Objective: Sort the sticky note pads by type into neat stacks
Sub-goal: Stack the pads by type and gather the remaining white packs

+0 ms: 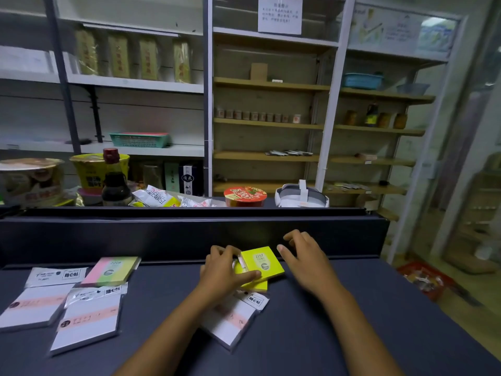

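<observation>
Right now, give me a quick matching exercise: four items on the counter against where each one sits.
Items:
1. yellow sticky note pad
2. pink-and-green sticky note pad
3. white wrapped pad
4. red instant noodle cup

Places:
A. far left, against the dark riser
B. on the raised ledge behind
C. under the left hand, atop another yellow pad
D. nearest the camera, partly under the yellow pads

Pairs: 1-C, 2-A, 3-D, 4-B

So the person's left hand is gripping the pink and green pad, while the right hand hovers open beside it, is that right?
Not quite. In the head view the left hand grips the yellow pad; the pink and green pad lies untouched further left on the table. The right hand does hover open beside it.
</observation>
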